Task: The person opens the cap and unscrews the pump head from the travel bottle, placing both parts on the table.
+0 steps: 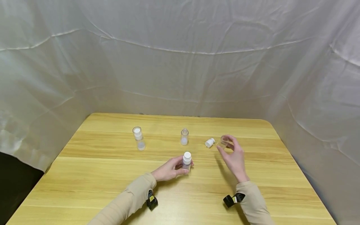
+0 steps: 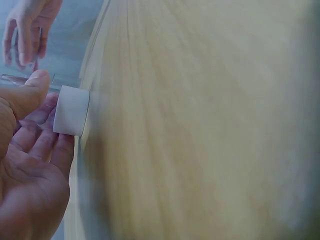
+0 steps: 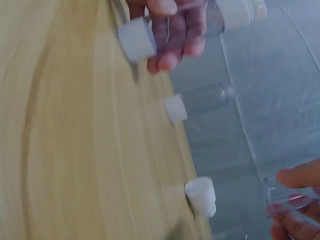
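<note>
My left hand point(image 1: 170, 168) grips a small clear pump bottle point(image 1: 187, 167) with a white pump top, upright over the near middle of the table. Its white base point(image 2: 72, 111) shows beyond the fingers in the left wrist view. Out to the right, my right hand point(image 1: 234, 156) pinches a clear cap point(image 1: 224, 142) between thumb and fingers; the right wrist view shows this hollow cap point(image 3: 280, 197) at its lower right. Just left of that hand, a white pump head point(image 1: 209, 142) lies on its side on the table.
A clear bottle point(image 1: 184, 137) without a pump top stands upright beyond my left hand. Farther left stands another bottle point(image 1: 139, 139) with a white pump under a clear cap. The wooden table point(image 1: 84, 175) is enclosed by pale hanging fabric point(image 1: 180, 75) at the back and sides.
</note>
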`<state>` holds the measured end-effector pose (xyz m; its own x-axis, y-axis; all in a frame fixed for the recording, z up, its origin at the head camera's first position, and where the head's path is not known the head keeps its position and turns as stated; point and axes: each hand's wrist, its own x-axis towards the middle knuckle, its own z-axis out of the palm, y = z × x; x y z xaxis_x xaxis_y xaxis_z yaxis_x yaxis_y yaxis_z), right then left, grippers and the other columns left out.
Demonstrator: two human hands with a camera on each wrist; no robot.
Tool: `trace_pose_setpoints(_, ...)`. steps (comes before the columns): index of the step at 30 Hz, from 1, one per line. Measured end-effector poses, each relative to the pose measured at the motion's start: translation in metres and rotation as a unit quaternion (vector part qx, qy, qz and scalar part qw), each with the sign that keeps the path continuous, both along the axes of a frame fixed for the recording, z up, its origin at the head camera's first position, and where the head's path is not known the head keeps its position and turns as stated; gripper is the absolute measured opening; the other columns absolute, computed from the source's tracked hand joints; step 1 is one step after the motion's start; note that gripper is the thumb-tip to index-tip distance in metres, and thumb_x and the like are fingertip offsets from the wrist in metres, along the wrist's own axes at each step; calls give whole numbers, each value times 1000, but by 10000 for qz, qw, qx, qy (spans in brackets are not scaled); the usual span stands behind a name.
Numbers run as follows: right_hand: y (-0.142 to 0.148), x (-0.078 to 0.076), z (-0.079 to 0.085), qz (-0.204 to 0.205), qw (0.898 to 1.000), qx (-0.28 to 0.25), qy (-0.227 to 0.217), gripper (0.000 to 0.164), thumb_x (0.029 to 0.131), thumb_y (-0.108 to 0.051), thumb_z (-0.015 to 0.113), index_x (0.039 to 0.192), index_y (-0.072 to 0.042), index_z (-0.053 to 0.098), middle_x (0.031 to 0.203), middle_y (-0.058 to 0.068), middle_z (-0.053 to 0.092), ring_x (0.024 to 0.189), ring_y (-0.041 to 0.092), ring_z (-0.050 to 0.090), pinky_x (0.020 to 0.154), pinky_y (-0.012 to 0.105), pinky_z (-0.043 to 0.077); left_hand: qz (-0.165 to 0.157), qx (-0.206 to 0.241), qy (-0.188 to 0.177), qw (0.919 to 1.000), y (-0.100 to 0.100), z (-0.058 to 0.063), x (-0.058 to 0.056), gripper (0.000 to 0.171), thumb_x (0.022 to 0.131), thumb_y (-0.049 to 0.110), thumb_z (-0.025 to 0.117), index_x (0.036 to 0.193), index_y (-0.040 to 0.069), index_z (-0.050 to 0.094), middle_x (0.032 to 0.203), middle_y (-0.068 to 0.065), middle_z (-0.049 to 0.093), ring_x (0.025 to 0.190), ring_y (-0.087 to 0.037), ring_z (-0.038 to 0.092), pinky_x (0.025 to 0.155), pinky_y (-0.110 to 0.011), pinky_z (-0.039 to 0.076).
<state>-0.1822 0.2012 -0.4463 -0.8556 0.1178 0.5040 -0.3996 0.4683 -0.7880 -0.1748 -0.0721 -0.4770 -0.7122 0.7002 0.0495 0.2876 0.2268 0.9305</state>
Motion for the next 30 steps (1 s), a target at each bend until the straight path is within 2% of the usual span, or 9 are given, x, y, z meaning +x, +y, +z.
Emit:
trace_pose_setpoints(3, 7, -1, -1, -159, 9990, 190, -376, 50, 80, 9, 77, 126, 5, 58, 119, 23, 64, 103, 44, 70, 88, 39, 63, -2, -20, 18, 10000, 0, -1, 0, 44, 100, 11, 61, 139, -3, 49, 135, -17, 63, 135, -32, 55, 121, -38, 40)
trace_pose_setpoints(6, 13, -2, -1, -283, 9962, 407, -720, 51, 81, 8, 77, 127, 6, 55, 121, 25, 64, 106, 44, 70, 95, 51, 59, -1, -22, 10, 10000, 0, -1, 0, 43, 100, 11, 60, 139, -3, 49, 135, -17, 63, 135, -32, 55, 121, -38, 40)
trace_pose_setpoints(11, 18, -4, -2, -455, 9884, 658, -1287, 50, 83, 5, 75, 128, 4, 52, 124, 25, 63, 110, 44, 69, 101, 52, 56, 12, -8, 3, 10000, 0, 0, 0, 44, 99, 10, 61, 140, -2, 49, 135, -17, 63, 135, -32, 55, 121, -39, 40)
trace_pose_setpoints(17, 22, -6, -2, -552, 9792, 875, -1748, 48, 86, 3, 72, 129, 2, 50, 124, 23, 62, 113, 43, 68, 99, 49, 58, 27, -24, 82, 10000, 0, -1, 0, 42, 99, 10, 61, 138, -3, 50, 133, -17, 64, 134, -31, 56, 121, -39, 40)
trace_pose_setpoints(22, 24, -5, -4, -580, 9726, 1155, -1931, 49, 85, 0, 71, 128, 2, 49, 123, 25, 62, 113, 45, 67, 99, 53, 57, 24, -17, 92, 10000, 0, -1, 0, 42, 99, 9, 61, 138, -3, 50, 133, -17, 64, 133, -31, 56, 121, -38, 40)
trace_pose_setpoints(25, 25, -5, -6, -613, 9690, 1376, -1958, 48, 84, -1, 73, 125, 3, 49, 121, 27, 63, 109, 44, 67, 94, 55, 56, 9, 4, 96, 10000, 0, -1, 0, 42, 99, 9, 61, 138, -3, 50, 133, -17, 64, 133, -31, 56, 121, -37, 40)
trace_pose_setpoints(30, 27, -4, -9, -588, 9655, 1584, -1980, 48, 82, -3, 77, 121, 2, 49, 116, 25, 64, 101, 40, 67, 84, 47, 55, -6, 39, 75, 10000, 0, -1, 1, 42, 99, 8, 61, 138, -3, 50, 133, -18, 64, 133, -32, 57, 121, -35, 41)
